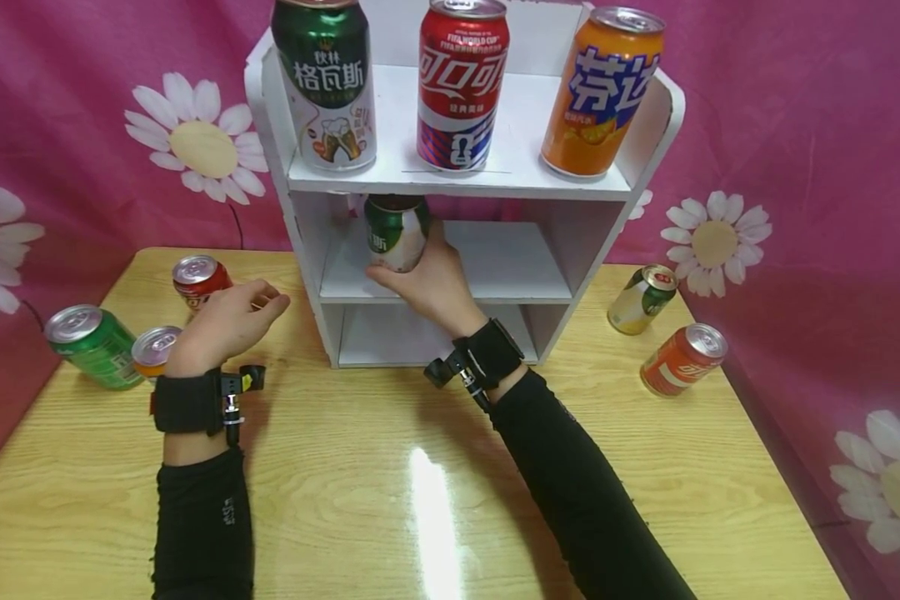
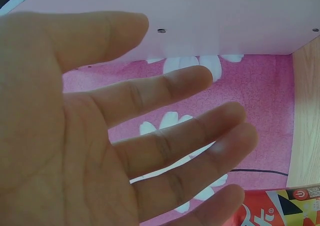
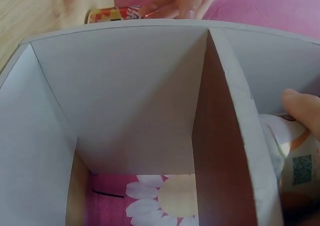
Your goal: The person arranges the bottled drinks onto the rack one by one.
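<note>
My right hand (image 1: 442,287) grips a green-and-white drink can (image 1: 397,233) at the left part of the white rack's middle shelf (image 1: 495,258). The upper shelf hides the can's top. In the right wrist view, the thumb lies along the can (image 3: 292,161), whose base is close to the shelf board; whether it touches is hard to tell. Left of the rack, my left hand (image 1: 225,325) hangs with loosely bent fingers and holds nothing. It is nearest a red can (image 1: 197,277), whose printed side also shows in the left wrist view.
Atop the rack stand a green-and-white can (image 1: 330,92), a red can (image 1: 461,92) and an orange can (image 1: 600,100). On the table, a green can (image 1: 93,346) and an orange-sided can (image 1: 150,350) stand left; a gold-green can (image 1: 641,300) and an orange-red can (image 1: 682,360) stand right.
</note>
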A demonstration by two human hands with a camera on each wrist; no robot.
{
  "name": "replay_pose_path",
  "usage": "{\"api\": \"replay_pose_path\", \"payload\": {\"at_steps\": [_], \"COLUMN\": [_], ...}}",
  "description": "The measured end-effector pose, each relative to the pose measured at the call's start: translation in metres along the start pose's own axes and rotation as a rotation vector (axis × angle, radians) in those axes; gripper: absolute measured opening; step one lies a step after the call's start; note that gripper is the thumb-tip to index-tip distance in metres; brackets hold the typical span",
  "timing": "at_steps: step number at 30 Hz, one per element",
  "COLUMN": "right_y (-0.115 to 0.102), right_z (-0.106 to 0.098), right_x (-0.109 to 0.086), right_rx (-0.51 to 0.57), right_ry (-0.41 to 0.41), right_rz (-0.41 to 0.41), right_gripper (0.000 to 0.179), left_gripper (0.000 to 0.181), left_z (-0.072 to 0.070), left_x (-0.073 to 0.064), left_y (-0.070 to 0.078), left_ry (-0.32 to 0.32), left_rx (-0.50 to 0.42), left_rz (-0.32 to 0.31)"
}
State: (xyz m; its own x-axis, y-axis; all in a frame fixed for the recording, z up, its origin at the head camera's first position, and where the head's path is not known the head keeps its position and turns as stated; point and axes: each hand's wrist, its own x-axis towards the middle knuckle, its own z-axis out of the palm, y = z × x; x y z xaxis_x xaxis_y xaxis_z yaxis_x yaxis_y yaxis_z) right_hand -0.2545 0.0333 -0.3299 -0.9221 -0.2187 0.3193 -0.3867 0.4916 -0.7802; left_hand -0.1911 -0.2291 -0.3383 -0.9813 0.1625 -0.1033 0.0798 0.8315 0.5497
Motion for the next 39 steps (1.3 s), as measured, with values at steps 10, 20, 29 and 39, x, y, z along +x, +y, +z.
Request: {"api": "replay_pose_path", "payload": {"at_steps": [10,20,29,39], "right_y": [-0.006,-0.009,-0.007,-0.005], "right_z": [0.01,0.012,0.01,0.006], "right_x": [0.004,0.006,0.009,0.012], "right_rx": [0.021,0.033,0.042,0.079], "right_ry": [0.002,-0.044,-0.063,-0.128], "right_rz": [0.018,0.026,0.016,0.032], "right_gripper": [0.085,0.085,0.086,0.083], "left_gripper": [0.057,0.057,0.058,0.057], "left_z": [0.0,0.002,0.001,0.0], "left_x": [0.0,0.001,0.001,0.001], "left_y": [0.0,-0.002,-0.001,-0.001], "left_ry": [-0.003,-0.002,0.007,0.006], "left_rx": [0.014,0.011,0.018,0.014], "left_rz": [-0.001,-0.012,-0.007,-0.006]}}
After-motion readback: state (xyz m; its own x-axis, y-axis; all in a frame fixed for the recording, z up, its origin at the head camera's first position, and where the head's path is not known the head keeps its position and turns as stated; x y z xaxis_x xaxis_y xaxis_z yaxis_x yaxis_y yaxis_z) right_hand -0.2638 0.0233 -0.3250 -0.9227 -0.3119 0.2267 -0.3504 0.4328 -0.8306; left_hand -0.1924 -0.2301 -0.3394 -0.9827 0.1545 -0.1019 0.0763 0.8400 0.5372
